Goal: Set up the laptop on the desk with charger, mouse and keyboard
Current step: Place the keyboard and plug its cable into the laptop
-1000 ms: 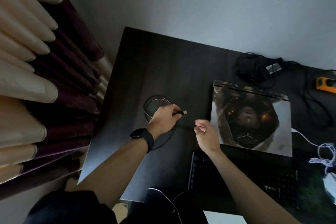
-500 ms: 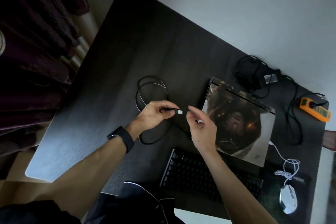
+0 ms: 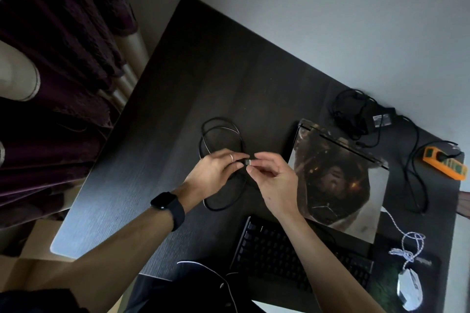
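Noted right grip (image 3: 274, 185) newly pinching USB plug (image 3: 247, 161), apart from it half a second ago, left grip (image 3: 216, 173) pinching same plug over desk (image 3: 178, 134) at 9 o'clock of shut laptop (image 3: 340, 180); judged handover before plugging in.

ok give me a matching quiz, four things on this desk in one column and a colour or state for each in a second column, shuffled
1 laptop
2 mouse
3 power strip
4 plug

a orange
b pinched between left hand and right hand
c lid shut
d white

Pairs: 1-c, 2-d, 3-a, 4-b
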Available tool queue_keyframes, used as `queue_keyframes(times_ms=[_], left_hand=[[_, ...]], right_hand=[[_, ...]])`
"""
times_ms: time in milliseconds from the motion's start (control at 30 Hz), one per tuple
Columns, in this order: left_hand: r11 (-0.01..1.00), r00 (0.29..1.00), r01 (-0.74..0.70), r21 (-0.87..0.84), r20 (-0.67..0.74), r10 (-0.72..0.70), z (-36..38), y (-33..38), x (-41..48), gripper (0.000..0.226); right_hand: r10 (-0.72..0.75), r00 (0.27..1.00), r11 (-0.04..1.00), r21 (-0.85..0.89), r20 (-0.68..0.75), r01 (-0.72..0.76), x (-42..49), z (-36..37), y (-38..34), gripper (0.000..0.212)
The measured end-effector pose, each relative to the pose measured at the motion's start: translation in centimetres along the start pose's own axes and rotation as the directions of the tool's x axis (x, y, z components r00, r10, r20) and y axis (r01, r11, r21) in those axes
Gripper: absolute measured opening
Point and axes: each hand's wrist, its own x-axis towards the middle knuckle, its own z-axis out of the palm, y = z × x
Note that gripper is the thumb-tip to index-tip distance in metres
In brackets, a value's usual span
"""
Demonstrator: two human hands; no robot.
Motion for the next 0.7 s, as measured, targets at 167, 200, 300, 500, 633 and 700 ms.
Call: queue_keyframes(times_ms=[167, 200, 300, 500, 633, 700], left_hand=[[0.995, 0.999, 0.026, 0.101, -0.028, -0.024, 0.6, 0.4, -1.0, 0.039], [0.993, 0.999, 0.033, 0.115, -0.013, -0.032, 0.7, 0.4, -1.0, 0.041], [0.985, 1.000, 0.021, 0.174, 0.006, -0.022, 0.8, 0.4, -1.1, 0.042], [0.958, 0.999, -0.036, 0.286, 0.046, 0.024, 0.5, 0.6, -0.9, 0.035], [0.894, 0.988, -0.129, 0.429, 0.130, 0.080, 0.8, 0.5, -0.8, 0.039], [0.848, 0.981, -0.183, 0.498, 0.146, 0.126, 1.2, 0.3, -0.3, 0.037]], right_hand=[[-0.041, 0.999, 0.998, -0.055, 0.003, 0.041, -0.2, 0.5, -0.5, 0.032], [-0.043, 0.999, 0.997, -0.067, 0.007, 0.043, -0.2, 0.5, -0.5, 0.033], [-0.046, 0.999, 0.997, -0.067, 0.020, 0.047, -0.3, 0.4, -0.4, 0.032], [-0.033, 0.999, 0.998, -0.057, 0.024, 0.034, -0.8, 0.4, 0.2, 0.029], [-0.049, 0.999, 0.993, -0.108, -0.013, 0.047, -1.0, -0.1, 1.4, 0.020], [-0.004, 0.999, 0.998, -0.057, -0.045, 0.002, -0.9, -0.4, 2.1, 0.016]])
